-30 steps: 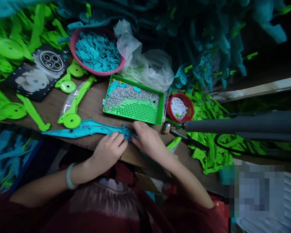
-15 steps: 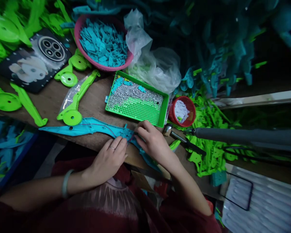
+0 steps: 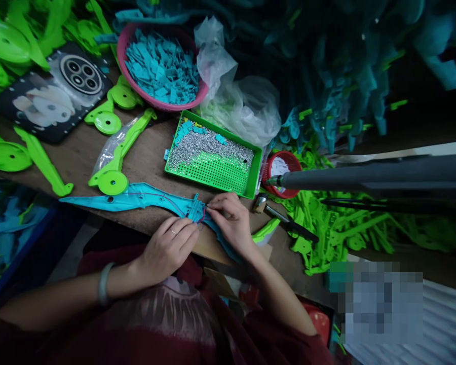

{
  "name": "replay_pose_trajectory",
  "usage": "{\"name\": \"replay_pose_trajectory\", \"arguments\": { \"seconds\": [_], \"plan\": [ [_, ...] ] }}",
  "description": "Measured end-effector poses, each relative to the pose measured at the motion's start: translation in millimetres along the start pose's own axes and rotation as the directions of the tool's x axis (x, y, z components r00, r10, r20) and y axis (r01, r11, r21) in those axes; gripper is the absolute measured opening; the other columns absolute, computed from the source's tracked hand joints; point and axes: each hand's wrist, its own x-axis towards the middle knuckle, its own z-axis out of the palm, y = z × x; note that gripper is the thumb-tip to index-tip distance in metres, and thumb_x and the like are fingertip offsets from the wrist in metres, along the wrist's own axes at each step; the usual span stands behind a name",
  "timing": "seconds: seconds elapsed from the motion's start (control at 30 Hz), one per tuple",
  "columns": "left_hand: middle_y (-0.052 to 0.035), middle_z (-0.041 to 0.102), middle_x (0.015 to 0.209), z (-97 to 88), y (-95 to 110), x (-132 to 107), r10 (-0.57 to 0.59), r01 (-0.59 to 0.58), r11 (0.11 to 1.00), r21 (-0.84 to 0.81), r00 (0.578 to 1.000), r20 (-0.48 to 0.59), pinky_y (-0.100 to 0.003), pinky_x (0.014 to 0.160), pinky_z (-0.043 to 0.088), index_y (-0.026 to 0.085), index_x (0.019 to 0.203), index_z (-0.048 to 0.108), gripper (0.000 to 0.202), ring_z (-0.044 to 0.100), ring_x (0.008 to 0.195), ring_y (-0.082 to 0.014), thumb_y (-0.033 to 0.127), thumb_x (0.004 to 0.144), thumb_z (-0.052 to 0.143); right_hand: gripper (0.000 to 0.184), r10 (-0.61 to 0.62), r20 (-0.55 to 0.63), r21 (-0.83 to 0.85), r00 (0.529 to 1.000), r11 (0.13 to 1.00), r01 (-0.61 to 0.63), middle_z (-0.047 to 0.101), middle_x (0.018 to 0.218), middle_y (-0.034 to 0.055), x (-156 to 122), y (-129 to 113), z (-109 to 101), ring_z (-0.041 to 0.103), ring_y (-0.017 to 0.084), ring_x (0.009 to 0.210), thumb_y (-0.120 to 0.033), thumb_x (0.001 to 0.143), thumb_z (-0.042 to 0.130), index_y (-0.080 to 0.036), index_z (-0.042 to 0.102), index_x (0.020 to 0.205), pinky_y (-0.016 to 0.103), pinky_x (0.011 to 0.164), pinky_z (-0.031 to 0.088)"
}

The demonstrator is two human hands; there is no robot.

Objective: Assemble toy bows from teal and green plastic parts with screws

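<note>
A long teal plastic bow-shaped toy part [image 3: 137, 197] lies across the front edge of the wooden table [image 3: 144, 157], with a thin red cord running along it. My left hand [image 3: 171, 246] rests with curled fingers against its middle grip. My right hand [image 3: 230, 220] pinches the red cord at the same middle section, fingers pressed together. Both hands touch the part at its centre.
A green tray [image 3: 213, 159] of small metal screws sits just beyond my hands. Behind it are a pink bowl of teal pieces [image 3: 161, 66], clear plastic bags [image 3: 243, 104], a small red basket [image 3: 283, 170], green plastic parts [image 3: 114, 152], a hammer [image 3: 281, 218], and a grey bar [image 3: 372, 175] at right.
My right hand's fingers have closed into a pinch on the cord at the part's middle. The view has shifted slightly and the grey bar now reaches over the red basket.
</note>
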Motion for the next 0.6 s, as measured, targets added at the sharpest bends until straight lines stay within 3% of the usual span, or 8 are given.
{"name": "replay_pose_trajectory", "arguments": {
  "seconds": [0.13,0.27,0.33,0.47,0.6],
  "plan": [
    [-0.011,0.07,0.103,0.1,2,4,-0.026,0.024,0.998,0.053,0.999,0.042,-0.04,0.09,0.05,0.01,0.106,0.068,0.026,0.06,0.102,-0.0245,0.009,0.097,0.043,0.009,-0.011,0.003,-0.012,1.0,1.0,0.011,0.071,0.087,0.0045,-3,4,3,0.064,0.018,0.085,-0.018,0.091,0.06,-0.021,0.065,0.084,0.037,0.079,0.049],
    [-0.0072,0.065,0.09,-1.9,4,12,-0.022,-0.006,0.986,0.165,0.985,0.168,-0.042,0.082,0.051,0.017,0.127,0.06,0.036,0.06,0.087,-0.0242,0.01,0.096,0.043,0.01,0.025,-0.024,0.063,0.999,0.998,-0.024,0.071,0.087,0.0046,-3,2,2,0.065,0.018,0.086,-0.017,0.09,0.062,-0.021,0.065,0.082,0.037,0.08,0.05],
    [-0.0079,0.064,0.088,-2.4,4,16,-0.014,-0.026,0.979,0.204,0.981,0.191,-0.041,0.08,0.05,0.014,0.125,0.061,0.035,0.059,0.084,-0.0243,0.009,0.095,0.044,0.01,0.024,-0.006,0.059,1.0,0.998,-0.023,0.071,0.089,0.0055,-2,1,0,0.064,0.018,0.088,-0.016,0.091,0.061,-0.02,0.065,0.083,0.037,0.081,0.05],
    [-0.0108,0.066,0.095,-0.1,-1,18,-0.03,0.004,0.98,0.198,0.991,0.13,-0.038,0.074,0.048,0.007,0.111,0.066,0.023,0.059,0.08,-0.0227,0.013,0.096,0.049,0.008,0.033,0.048,0.062,0.998,0.997,-0.036,0.069,0.091,0.0062,0,0,-2,0.064,0.017,0.09,-0.016,0.091,0.06,-0.02,0.065,0.086,0.035,0.081,0.052],
    [-0.0122,0.07,0.105,6.4,-5,12,0.031,-0.041,0.987,0.154,0.997,0.068,-0.038,0.082,0.048,0.005,0.11,0.066,0.02,0.062,0.091,-0.023,0.016,0.096,0.055,0.008,0.029,0.074,0.101,0.997,0.994,-0.036,0.069,0.092,0.0058,-1,2,-2,0.064,0.016,0.089,-0.017,0.092,0.06,-0.02,0.066,0.087,0.033,0.078,0.053]
  ]
}}
